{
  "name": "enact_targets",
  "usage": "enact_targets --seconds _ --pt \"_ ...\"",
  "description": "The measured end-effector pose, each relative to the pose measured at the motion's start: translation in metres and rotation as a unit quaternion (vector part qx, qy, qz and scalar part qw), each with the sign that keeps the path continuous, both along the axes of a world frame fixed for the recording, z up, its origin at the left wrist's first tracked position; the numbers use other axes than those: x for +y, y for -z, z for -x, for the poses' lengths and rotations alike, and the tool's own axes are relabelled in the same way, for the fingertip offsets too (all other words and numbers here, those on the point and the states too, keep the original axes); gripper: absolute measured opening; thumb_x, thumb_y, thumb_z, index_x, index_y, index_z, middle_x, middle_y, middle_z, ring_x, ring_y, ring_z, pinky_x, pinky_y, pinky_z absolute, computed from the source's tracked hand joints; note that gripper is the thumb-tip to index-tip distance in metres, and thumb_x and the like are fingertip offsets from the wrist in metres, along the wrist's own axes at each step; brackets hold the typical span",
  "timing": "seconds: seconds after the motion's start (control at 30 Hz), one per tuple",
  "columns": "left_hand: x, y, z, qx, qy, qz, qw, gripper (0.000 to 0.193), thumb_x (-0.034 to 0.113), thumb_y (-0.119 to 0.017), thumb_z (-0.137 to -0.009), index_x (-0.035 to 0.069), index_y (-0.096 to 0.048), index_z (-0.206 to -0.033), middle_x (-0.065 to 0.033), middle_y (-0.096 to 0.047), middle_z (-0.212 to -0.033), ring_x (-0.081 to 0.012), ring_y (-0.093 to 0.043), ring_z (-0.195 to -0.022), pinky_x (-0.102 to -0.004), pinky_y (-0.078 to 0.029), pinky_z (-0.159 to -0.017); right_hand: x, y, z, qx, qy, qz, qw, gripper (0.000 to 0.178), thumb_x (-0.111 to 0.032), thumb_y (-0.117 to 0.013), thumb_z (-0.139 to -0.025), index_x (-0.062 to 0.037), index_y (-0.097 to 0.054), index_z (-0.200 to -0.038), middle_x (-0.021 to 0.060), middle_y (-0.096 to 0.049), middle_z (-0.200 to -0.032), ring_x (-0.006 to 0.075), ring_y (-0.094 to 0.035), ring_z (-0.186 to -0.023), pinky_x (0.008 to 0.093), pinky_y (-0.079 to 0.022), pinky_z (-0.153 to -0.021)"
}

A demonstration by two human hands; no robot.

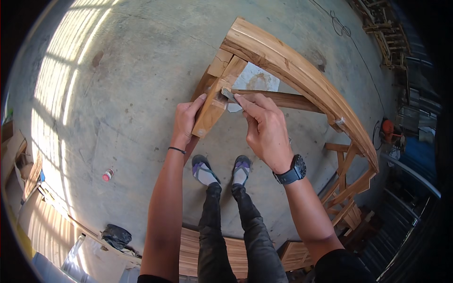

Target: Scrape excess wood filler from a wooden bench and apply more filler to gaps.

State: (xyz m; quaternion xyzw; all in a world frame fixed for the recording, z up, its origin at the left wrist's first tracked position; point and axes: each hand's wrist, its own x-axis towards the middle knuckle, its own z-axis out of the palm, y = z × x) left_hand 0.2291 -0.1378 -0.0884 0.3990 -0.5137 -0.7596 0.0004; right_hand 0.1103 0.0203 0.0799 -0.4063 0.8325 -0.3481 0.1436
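A wooden frame with a long curved rail stands before me, and a short post juts toward me at its left end. My left hand is closed around the left side of this post, thumb on its edge. In a pinch, my right hand holds a thin metal scraper blade. Its tip touches the post beside a darker patch; pale stuff, perhaps filler, shows there. The rest of the scraper is hidden in my fingers. Behind the post, a crosspiece runs to the right under the rail.
A white sheet with a brown stain lies under the frame. On the concrete floor are a red-topped jar, a black bag and a cable. Wooden frames and an orange object stand at the right.
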Motion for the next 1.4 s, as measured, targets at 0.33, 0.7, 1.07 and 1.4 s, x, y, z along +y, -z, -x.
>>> enact_targets --seconds 0.33,0.7,1.07,1.4 --pt "-0.006 0.007 -0.012 -0.007 -0.002 0.024 1.0 0.046 0.039 -0.057 -0.1 -0.006 -0.07 -0.099 -0.0154 -0.07 -0.074 -0.0203 -0.068 -0.058 -0.03 -0.055 -0.051 -0.003 -0.023 0.001 0.085 -0.137 -0.135 0.978 0.049 0.015 -0.059 -0.07 0.0023 -0.069 -0.116 0.0132 -0.064 -0.104 0.0322 -0.06 -0.09 0.0395 -0.051 -0.082" --pt "0.002 -0.012 -0.005 0.053 -0.05 -0.094 0.993 0.049 0.038 -0.057 -0.101 -0.01 -0.068 -0.101 -0.0179 -0.068 -0.071 -0.0221 -0.067 -0.056 -0.0314 -0.055 -0.05 0.137 -0.036 -0.007 -0.093 0.24 -0.064 0.964 0.026 0.005 -0.058 -0.093 0.0021 -0.065 -0.119 0.01 -0.065 -0.1 0.0208 -0.065 -0.081 0.03 -0.053 -0.071" --pt "-0.005 0.017 -0.019 0.017 -0.02 -0.129 0.991 0.063 0.047 -0.028 -0.102 -0.006 -0.057 -0.12 -0.0202 -0.07 -0.085 -0.0274 -0.07 -0.066 -0.0355 -0.06 -0.062 0.224 0.002 0.049 0.161 0.392 0.003 0.906 0.022 -0.004 -0.059 -0.099 0.0024 -0.063 -0.119 0.0053 -0.066 -0.095 0.0122 -0.063 -0.078 0.0254 -0.052 -0.068" --pt "0.003 -0.002 -0.02 0.025 -0.019 -0.058 0.998 0.056 0.039 -0.029 -0.104 -0.007 -0.057 -0.118 -0.0228 -0.071 -0.089 -0.0287 -0.07 -0.068 -0.0347 -0.061 -0.062 0.241 0.131 -0.045 -0.228 0.348 -0.096 0.904 0.021 -0.014 -0.057 -0.099 0.0019 -0.065 -0.11 0.0075 -0.065 -0.08 0.0114 -0.06 -0.073 0.029 -0.048 -0.063"
